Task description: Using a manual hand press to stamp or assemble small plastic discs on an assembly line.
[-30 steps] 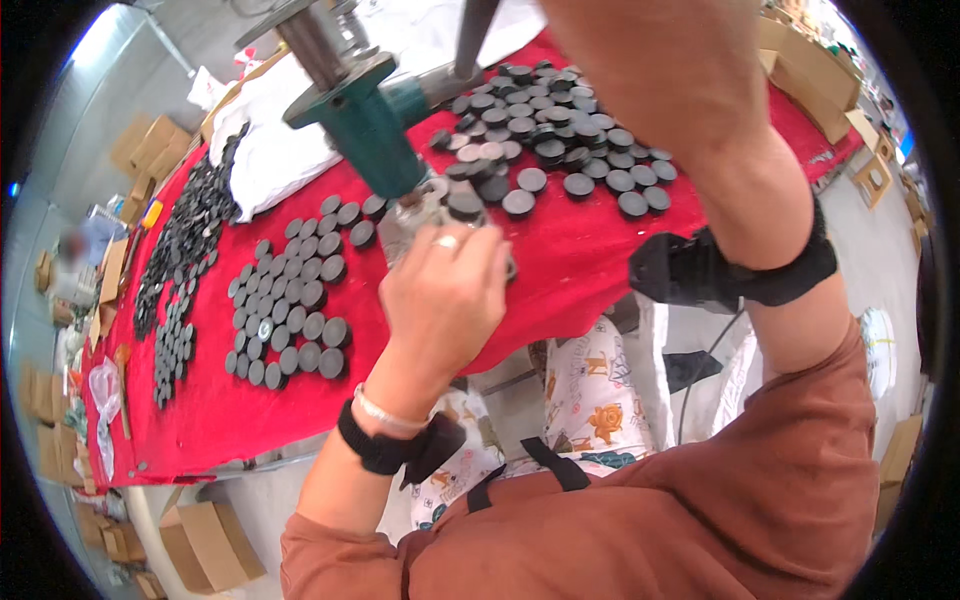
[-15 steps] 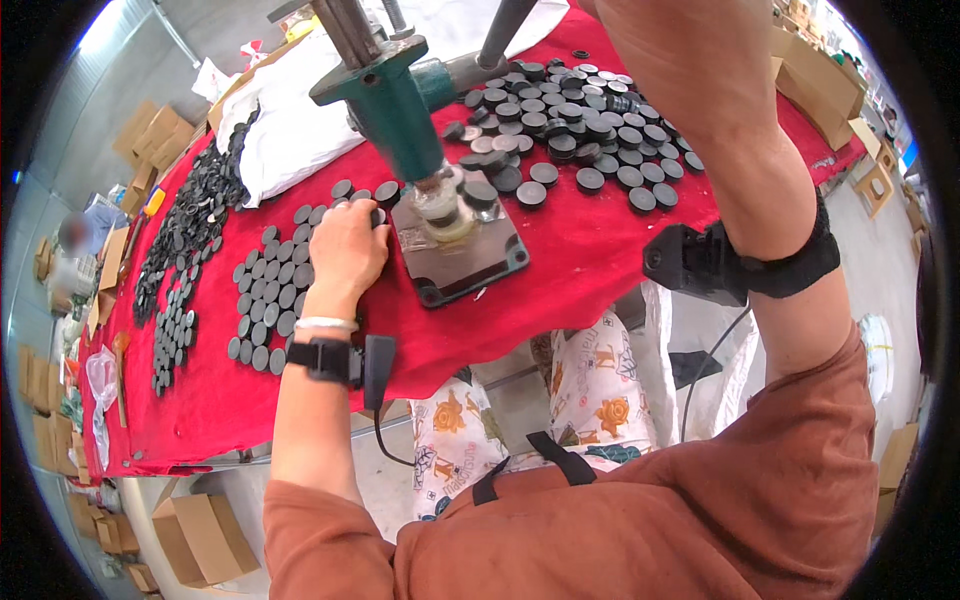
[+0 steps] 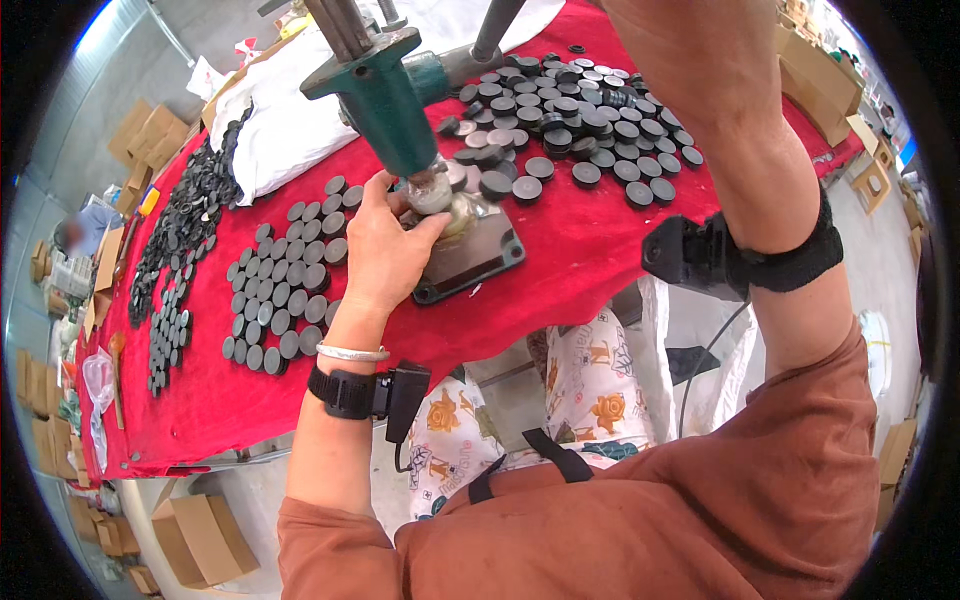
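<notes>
My left hand point(image 3: 385, 245) reaches in at the left side of a green hand press point(image 3: 395, 120). Its thumb and fingers curl around the spot between the clear plastic-wrapped punch point(image 3: 430, 190) and the pale round die point(image 3: 462, 215) on the metal base plate point(image 3: 475, 260). Whatever lies between the fingertips is hidden. A loose group of flat black round caps point(image 3: 290, 270) lies just left of this hand. The right forearm point(image 3: 720, 110) rises out of the top edge, near the press lever point(image 3: 497, 30), so my right hand is out of sight.
A big heap of black caps point(image 3: 600, 125) covers the red cloth point(image 3: 590, 240) right of the press. Small black parts point(image 3: 190, 200) spread along the left, beside a white sack point(image 3: 285, 140). Cardboard boxes point(image 3: 205, 540) stand on the floor around the table.
My left hand has moved right, from the caps beside the press to the punch and die. The right forearm is nearly unmoved. The view has shifted slightly.
</notes>
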Tool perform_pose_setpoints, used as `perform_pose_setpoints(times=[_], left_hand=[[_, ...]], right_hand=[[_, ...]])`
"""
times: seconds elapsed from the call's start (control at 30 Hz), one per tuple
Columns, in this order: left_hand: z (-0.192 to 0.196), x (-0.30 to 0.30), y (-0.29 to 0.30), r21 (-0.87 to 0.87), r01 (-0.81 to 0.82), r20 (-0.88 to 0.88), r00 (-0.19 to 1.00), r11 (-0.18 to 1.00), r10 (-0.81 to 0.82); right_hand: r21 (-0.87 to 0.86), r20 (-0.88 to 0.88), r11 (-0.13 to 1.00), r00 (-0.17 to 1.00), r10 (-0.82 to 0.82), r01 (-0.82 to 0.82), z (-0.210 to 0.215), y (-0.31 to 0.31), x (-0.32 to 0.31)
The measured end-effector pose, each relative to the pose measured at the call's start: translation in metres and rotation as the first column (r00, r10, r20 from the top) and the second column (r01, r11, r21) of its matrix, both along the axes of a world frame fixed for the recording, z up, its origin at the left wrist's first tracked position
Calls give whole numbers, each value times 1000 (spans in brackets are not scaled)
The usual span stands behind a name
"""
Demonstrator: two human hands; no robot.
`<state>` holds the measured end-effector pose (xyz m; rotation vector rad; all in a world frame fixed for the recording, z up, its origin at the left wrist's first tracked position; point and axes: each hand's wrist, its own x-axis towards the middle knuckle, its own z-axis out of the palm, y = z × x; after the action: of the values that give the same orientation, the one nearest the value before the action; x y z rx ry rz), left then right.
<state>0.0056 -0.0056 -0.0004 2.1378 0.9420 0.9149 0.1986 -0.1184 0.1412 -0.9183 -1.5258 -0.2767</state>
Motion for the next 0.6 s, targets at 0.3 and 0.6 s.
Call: perform_pose_setpoints(times=[0.3,0.6], left_hand=[[-16,2,2,-107,-19,180,983,994,38],[-13,-37,7,-28,-88,131,987,996,91]], right_hand=[[150,307,978,933,-187,147,-31,-43,-9],[124,4,974,982,188,-187,-109,-52,-38]])
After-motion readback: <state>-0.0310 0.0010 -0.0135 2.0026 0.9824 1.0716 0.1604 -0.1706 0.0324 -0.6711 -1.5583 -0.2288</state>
